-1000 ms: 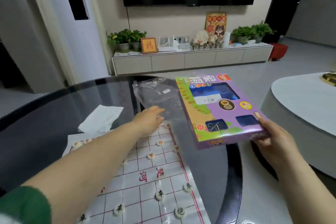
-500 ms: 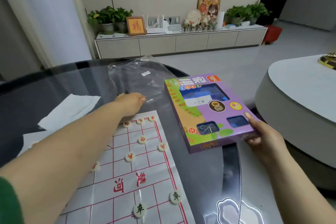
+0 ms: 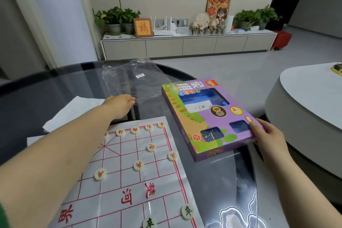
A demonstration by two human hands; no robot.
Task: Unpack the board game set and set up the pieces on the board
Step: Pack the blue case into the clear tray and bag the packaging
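Stretches the left hand (image 3: 122,103) across the glass table (image 3: 46,89) to the near edge of a clear plastic bag (image 3: 129,79); cannot tell a pinch from a mere touch. Clamps the right hand (image 3: 266,139) on the near corner of the purple game box (image 3: 209,116), thumb on top, just right of the paper board (image 3: 133,177). Shows round pieces (image 3: 137,165) already laid on the red grid. Seems to be clearing packaging aside; next calls for parking the box clear of the pieces.
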